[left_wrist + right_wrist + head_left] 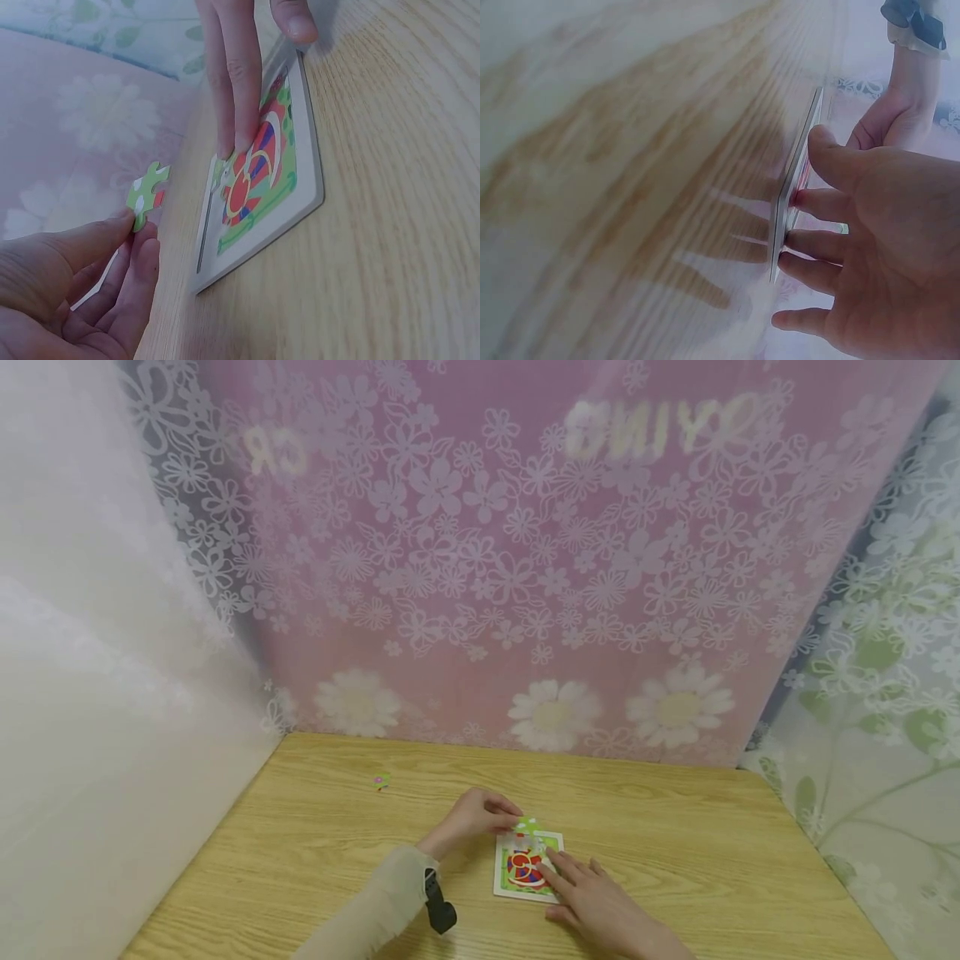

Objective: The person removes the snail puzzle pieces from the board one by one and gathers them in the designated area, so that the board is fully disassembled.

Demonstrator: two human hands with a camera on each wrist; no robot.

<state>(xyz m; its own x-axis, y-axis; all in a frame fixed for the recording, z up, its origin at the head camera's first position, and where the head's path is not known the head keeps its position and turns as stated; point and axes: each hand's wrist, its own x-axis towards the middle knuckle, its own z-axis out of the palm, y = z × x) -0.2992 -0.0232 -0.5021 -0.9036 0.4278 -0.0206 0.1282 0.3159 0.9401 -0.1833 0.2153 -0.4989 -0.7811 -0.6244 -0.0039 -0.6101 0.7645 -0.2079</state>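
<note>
A white-framed puzzle board point(522, 896) lies on the table, its picture red, blue and green. My left hand point(476, 817) pinches a green puzzle piece point(527, 825) with white spots above the board's far edge. In the left wrist view that piece point(147, 196) is held between thumb and fingers of my left hand point(75, 292), clear of the board point(259, 238). My right hand point(596, 897) lies with extended fingers on the board's right side. The right wrist view shows the right hand point(900, 247) with fingertips at the board's edge point(780, 210).
Another small green piece point(381, 782) with a pink spot lies at the back left of the wooden table point(337, 835). A flowered pink curtain point(480, 568) hangs behind the table, with pale sheets at both sides. A black strap device point(439, 902) is on the left wrist.
</note>
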